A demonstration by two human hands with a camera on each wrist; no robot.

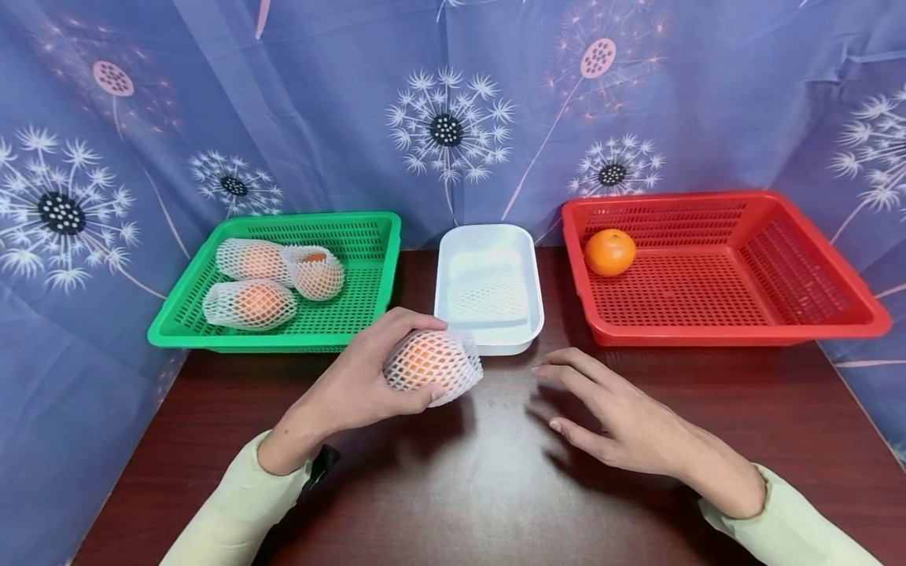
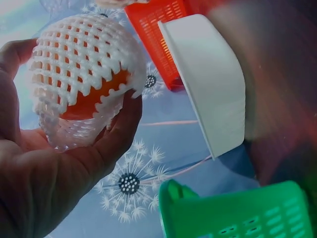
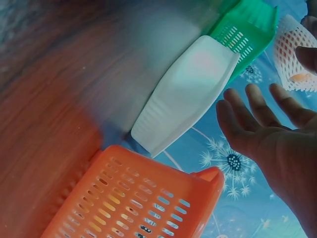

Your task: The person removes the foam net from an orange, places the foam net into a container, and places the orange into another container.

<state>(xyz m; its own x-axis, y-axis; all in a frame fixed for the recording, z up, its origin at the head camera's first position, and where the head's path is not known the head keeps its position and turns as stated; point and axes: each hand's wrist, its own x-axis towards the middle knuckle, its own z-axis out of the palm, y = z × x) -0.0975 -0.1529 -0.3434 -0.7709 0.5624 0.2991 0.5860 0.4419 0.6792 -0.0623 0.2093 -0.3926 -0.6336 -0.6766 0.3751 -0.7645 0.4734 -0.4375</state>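
Note:
My left hand (image 1: 347, 389) grips an orange in a white foam net (image 1: 428, 365) over the table, just in front of the white tray. Fingers lie over its far side and the thumb along its near side. In the left wrist view, bare orange peel shows at an opening in the netting (image 2: 94, 101). My right hand (image 1: 623, 420) hovers to the right with its fingers loosely spread, holding nothing and apart from the fruit. The right wrist view shows that palm (image 3: 282, 144) facing the netted orange (image 3: 292, 54).
A green basket (image 1: 364, 275) at the left holds 3 netted oranges (image 1: 258, 303). Between the baskets stands the white tray (image 1: 524, 338), with a netted pattern on its floor. One bare orange (image 1: 610, 252) sits in the red basket (image 1: 694, 287) at right. Patterned blue cloth (image 1: 318, 94) hangs behind.

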